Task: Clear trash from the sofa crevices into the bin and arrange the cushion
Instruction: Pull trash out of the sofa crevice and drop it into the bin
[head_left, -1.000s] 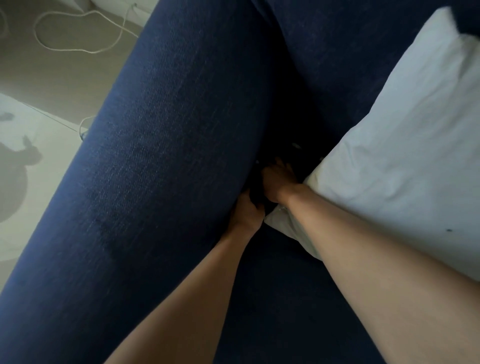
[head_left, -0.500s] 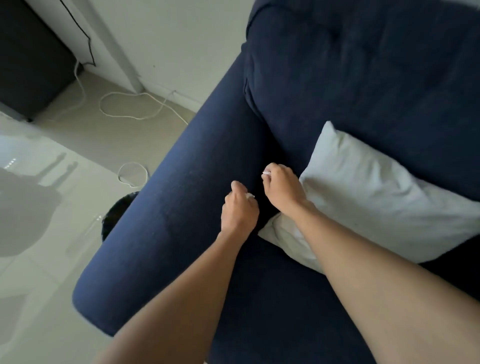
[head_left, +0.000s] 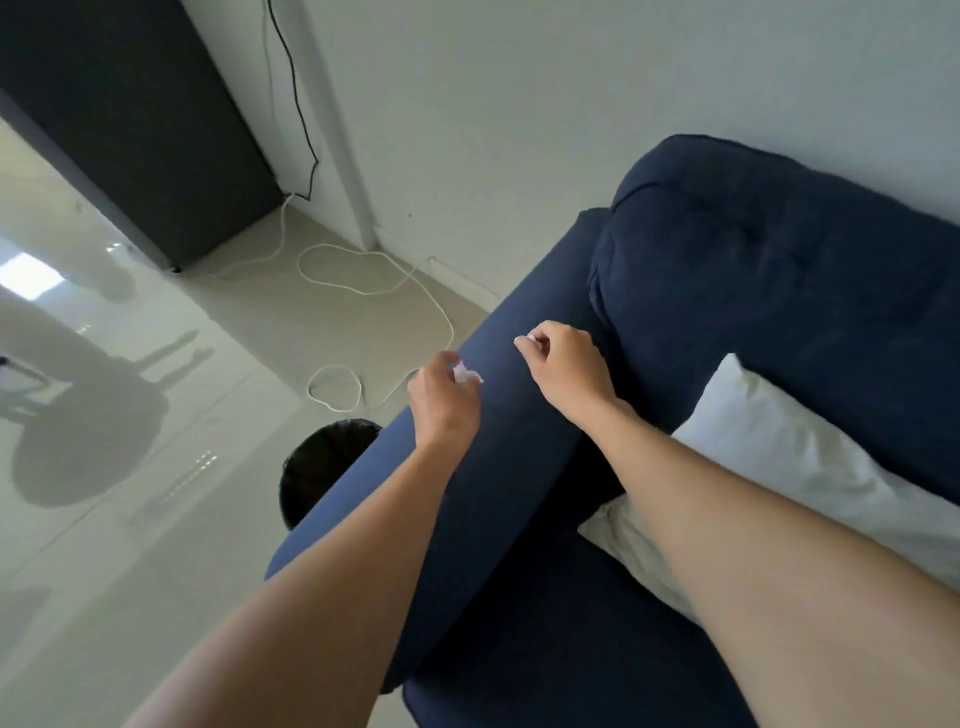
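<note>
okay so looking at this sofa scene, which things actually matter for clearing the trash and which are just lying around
Part of the job:
left hand pinching a white scrap
right hand pinching a smaller scrap
black bin beside the sofa arm
white cushion

Just lying about:
white cable on the floor
black cable on the wall
dark cabinet

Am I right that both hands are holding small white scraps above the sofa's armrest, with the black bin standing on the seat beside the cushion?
Not quite: the head view shows the black bin on the floor beyond the armrest, not on the seat. The rest holds.
</note>
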